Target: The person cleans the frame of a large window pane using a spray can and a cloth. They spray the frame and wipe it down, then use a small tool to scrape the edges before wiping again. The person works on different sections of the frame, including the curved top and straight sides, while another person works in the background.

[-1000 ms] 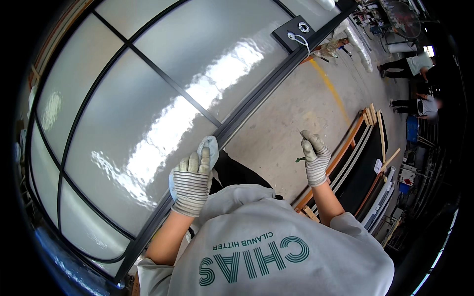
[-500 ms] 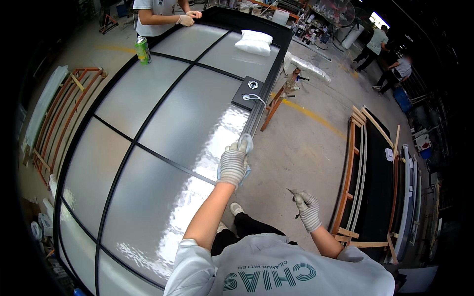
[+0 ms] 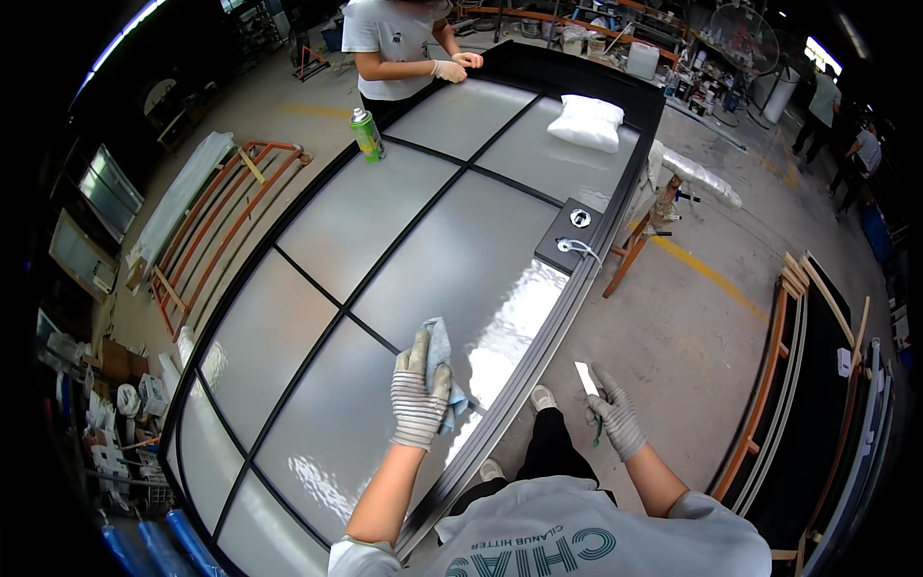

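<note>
A large black-framed glass door panel (image 3: 317, 399) with frosted panes and black bars lies flat in front of me. Above one of its panes, my left hand (image 3: 419, 394), in a striped grey work glove, is closed on a light blue cloth (image 3: 438, 361). Off the panel's right edge, my right hand (image 3: 618, 415), gloved the same way, grips a scraper (image 3: 586, 378) whose flat pale blade points away from me. Most of the scraper's handle is hidden by the fingers. A black lock plate (image 3: 567, 234) with round fittings sits at the panel's right edge.
A green spray can (image 3: 366, 136) and a white plastic-wrapped packet (image 3: 587, 123) stand on the panel's far part. Across it, a co-worker (image 3: 399, 48) has gloved hands at the edge. Orange racks (image 3: 231, 216) stand left; framed panels (image 3: 788, 404) lie right.
My left hand has moved with the cloth from the panel's right edge inward over the glass. The scraper in my right hand has turned, showing its blade broadside. The whole view has shifted.
</note>
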`<state>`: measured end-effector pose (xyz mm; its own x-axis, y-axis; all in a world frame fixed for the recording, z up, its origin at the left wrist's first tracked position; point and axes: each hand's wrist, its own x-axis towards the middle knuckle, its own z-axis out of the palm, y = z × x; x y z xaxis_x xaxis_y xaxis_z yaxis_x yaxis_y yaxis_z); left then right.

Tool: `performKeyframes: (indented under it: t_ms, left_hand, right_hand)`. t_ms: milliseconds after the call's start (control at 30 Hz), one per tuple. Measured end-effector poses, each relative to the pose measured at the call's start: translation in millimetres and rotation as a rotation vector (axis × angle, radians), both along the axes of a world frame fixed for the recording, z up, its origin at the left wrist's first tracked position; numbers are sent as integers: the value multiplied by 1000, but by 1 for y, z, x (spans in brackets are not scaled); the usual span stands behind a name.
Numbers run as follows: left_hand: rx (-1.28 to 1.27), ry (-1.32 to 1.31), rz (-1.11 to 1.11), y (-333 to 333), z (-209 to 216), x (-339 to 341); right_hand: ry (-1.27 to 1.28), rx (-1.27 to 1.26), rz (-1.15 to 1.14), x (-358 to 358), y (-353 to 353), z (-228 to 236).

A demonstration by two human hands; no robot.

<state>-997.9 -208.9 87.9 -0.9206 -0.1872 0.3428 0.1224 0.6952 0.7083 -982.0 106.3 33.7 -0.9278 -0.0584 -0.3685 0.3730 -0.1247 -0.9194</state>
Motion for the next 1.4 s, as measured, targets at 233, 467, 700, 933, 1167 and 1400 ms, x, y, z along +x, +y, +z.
performKeyframes:
  t_ms: [233, 467, 700, 933, 1167, 1400]
  left_hand:
    - [-47, -304, 122, 12, -38, -73]
    - [26, -174, 734, -47, -52, -92]
    - [-225, -237, 968, -47, -125, -29]
    - [-221, -301, 969, -48, -116, -37]
    - [-239, -225, 989, -47, -128, -30]
    - [-239, -220, 980, -46, -121, -26]
  right_hand:
    - [156, 133, 387, -156, 29, 0]
    - [135, -84, 526, -333, -18, 14]
    - [510, 156, 716, -506, -217, 3]
    - [524, -4, 206, -606, -398, -5]
    - [642, 160, 188, -479, -419, -68]
    - [553, 2, 769, -319, -301, -29]
